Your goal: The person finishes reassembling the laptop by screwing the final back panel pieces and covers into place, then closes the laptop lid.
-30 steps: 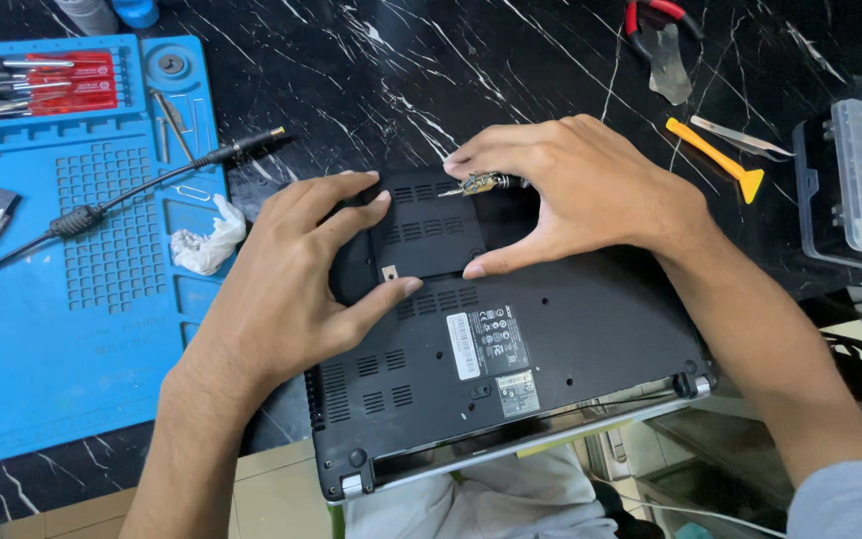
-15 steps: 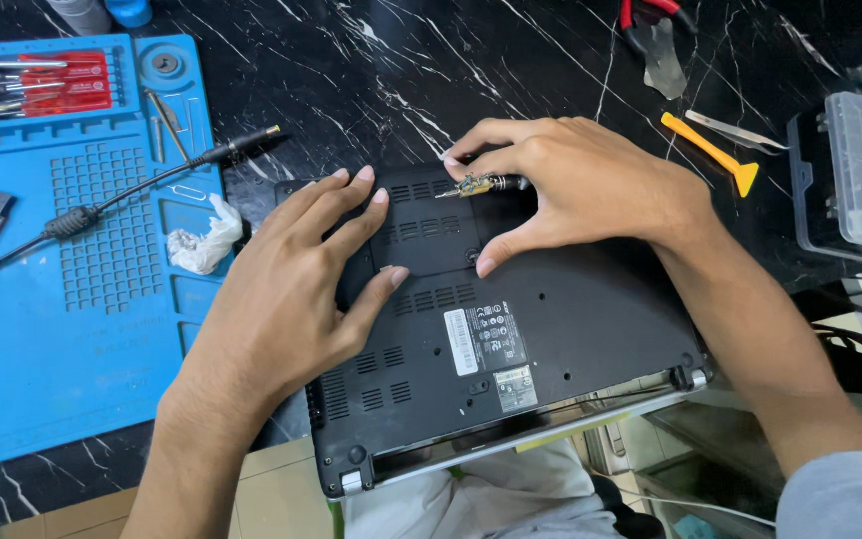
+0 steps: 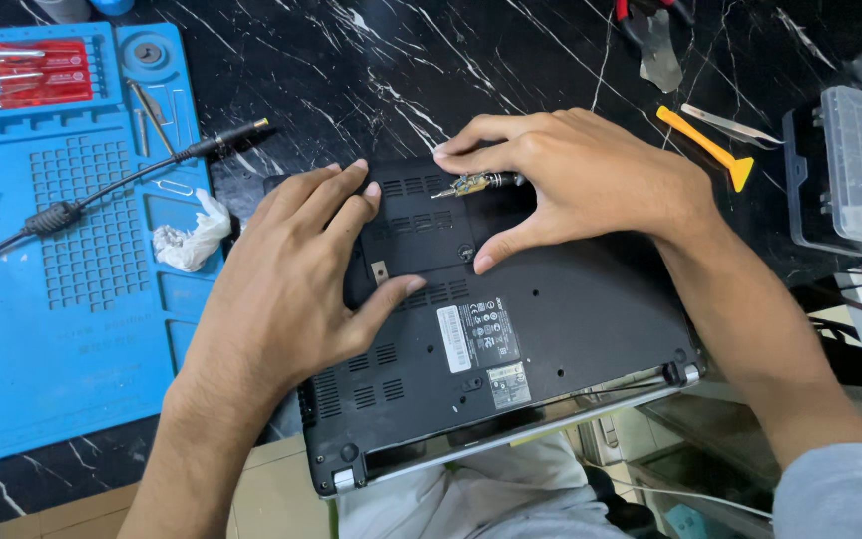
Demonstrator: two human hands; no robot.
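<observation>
Left thumb now against panel edge

Black laptop upside down at centre frame, underside up, tilted, lower edge overhanging the table. Dark access panel on its upper part; small screwdriver lying across the top edge.
</observation>
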